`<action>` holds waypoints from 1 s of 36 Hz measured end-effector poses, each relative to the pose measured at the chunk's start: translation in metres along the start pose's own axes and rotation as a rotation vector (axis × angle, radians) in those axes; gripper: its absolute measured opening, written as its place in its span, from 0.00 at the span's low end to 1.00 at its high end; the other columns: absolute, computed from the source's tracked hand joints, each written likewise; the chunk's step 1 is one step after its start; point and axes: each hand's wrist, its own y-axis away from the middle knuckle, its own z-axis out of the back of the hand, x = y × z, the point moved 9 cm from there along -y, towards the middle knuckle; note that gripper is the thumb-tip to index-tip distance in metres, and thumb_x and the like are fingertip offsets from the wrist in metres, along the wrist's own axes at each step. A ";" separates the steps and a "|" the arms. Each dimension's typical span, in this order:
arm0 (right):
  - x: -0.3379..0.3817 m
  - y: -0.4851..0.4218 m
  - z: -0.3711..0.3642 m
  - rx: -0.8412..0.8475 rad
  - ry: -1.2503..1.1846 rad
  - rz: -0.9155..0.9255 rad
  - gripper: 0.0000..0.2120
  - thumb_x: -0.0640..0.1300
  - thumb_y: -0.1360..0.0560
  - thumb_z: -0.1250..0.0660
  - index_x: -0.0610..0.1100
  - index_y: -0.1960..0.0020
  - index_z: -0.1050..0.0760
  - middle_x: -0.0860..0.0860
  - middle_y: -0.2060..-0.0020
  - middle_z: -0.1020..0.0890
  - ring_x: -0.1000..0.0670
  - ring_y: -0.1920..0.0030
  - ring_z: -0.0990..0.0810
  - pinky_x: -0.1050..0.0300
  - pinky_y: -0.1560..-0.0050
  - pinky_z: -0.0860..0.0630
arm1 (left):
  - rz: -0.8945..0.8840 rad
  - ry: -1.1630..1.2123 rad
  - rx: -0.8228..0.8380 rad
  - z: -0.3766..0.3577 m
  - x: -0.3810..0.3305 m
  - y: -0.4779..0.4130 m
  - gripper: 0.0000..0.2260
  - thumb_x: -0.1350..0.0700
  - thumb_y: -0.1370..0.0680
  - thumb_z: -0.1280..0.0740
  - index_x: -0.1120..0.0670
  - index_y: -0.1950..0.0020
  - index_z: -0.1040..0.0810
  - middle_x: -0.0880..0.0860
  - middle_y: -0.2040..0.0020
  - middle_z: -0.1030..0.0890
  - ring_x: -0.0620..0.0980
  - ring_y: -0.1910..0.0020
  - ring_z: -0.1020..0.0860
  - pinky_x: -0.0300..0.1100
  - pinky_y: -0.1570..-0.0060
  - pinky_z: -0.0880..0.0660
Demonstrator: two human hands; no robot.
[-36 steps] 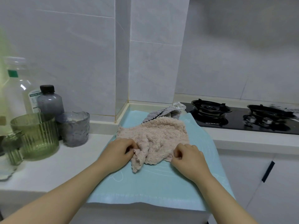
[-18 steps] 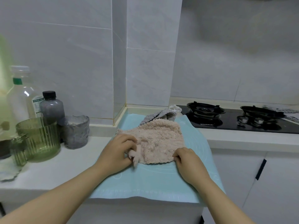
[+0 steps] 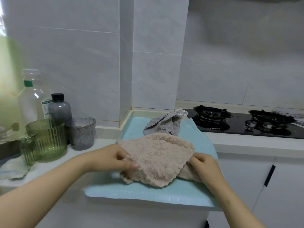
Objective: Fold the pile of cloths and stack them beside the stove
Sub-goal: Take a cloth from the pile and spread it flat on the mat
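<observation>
Both left hand (image 3: pixel 113 159) and right hand (image 3: pixel 204 167) pinch the pink cloth (image 3: pixel 156 155) — lately crumpled, now spread, likely for folding.

Cloth (image 3: pixel 158 158), dusty pink-beige, plain. Second cloth (image 3: pixel 162 125), pale grey, plain. Mat (image 3: pixel 148 193), light turquoise. Stove (image 3: pixel 238 127), glossy black. Jug (image 3: pixel 47 139), green glass, vertical ribs. Cup (image 3: pixel 82 134), smoky grey glass, rippled. Small bottle (image 3: pixel 60 109), grey, black cap. Tall bottle (image 3: pixel 32 99), clear, green neck band. Wall tiles (image 3: pixel 74 63), white, faint grey marbling. Cabinet (image 3: pixel 246 178), white, black handle.
</observation>
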 end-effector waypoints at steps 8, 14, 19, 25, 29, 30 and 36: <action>-0.006 -0.025 0.016 0.039 -0.057 -0.172 0.12 0.43 0.24 0.38 0.36 0.60 0.23 0.47 0.68 0.23 0.50 0.71 0.30 0.59 0.68 0.34 | 0.354 0.004 -0.501 0.044 0.046 -0.023 0.09 0.48 0.21 0.40 0.51 0.47 0.25 0.54 0.47 0.21 0.50 0.53 0.23 0.42 0.53 0.27; -0.017 -0.070 -0.017 0.126 0.082 -0.180 0.18 0.44 0.23 0.38 0.45 0.34 0.31 0.44 0.41 0.25 0.48 0.58 0.25 0.56 0.55 0.30 | 0.480 -0.271 -0.412 0.030 0.061 -0.044 0.25 0.49 0.24 0.35 0.51 0.30 0.38 0.57 0.34 0.29 0.56 0.39 0.28 0.45 0.42 0.29; -0.024 -0.089 -0.034 0.181 0.234 -0.238 0.27 0.44 0.23 0.38 0.44 0.27 0.42 0.43 0.37 0.27 0.43 0.45 0.25 0.54 0.51 0.30 | 0.387 -0.227 -0.455 0.035 0.055 -0.061 0.07 0.60 0.25 0.35 0.51 0.49 0.22 0.52 0.45 0.21 0.49 0.51 0.25 0.38 0.53 0.30; -0.010 -0.096 -0.020 -0.111 0.310 -0.027 0.13 0.44 0.22 0.42 0.50 0.39 0.27 0.46 0.51 0.20 0.43 0.55 0.21 0.50 0.56 0.24 | 0.257 -0.228 -0.673 0.062 0.040 -0.063 0.15 0.68 0.26 0.42 0.51 0.64 0.24 0.47 0.60 0.24 0.49 0.58 0.26 0.38 0.62 0.34; 0.010 -0.090 -0.001 -0.328 0.399 0.130 0.19 0.41 0.21 0.44 0.51 0.31 0.36 0.46 0.43 0.29 0.45 0.54 0.27 0.53 0.61 0.31 | 0.132 -0.321 -0.807 0.079 0.026 -0.065 0.11 0.67 0.26 0.40 0.56 0.55 0.20 0.52 0.52 0.24 0.52 0.49 0.27 0.42 0.55 0.33; 0.009 -0.091 -0.003 -0.306 0.461 0.116 0.21 0.40 0.22 0.43 0.50 0.30 0.38 0.45 0.43 0.31 0.45 0.56 0.28 0.53 0.62 0.31 | 0.128 -0.359 -0.780 0.078 0.026 -0.070 0.10 0.66 0.25 0.40 0.56 0.53 0.20 0.54 0.48 0.24 0.54 0.46 0.27 0.43 0.51 0.31; -0.008 -0.089 -0.019 -0.055 0.695 0.043 0.23 0.43 0.24 0.40 0.50 0.29 0.39 0.45 0.31 0.38 0.42 0.36 0.34 0.49 0.40 0.33 | 0.286 -0.565 -0.518 0.048 0.036 -0.085 0.15 0.54 0.20 0.43 0.48 0.33 0.30 0.52 0.23 0.48 0.56 0.28 0.42 0.50 0.35 0.37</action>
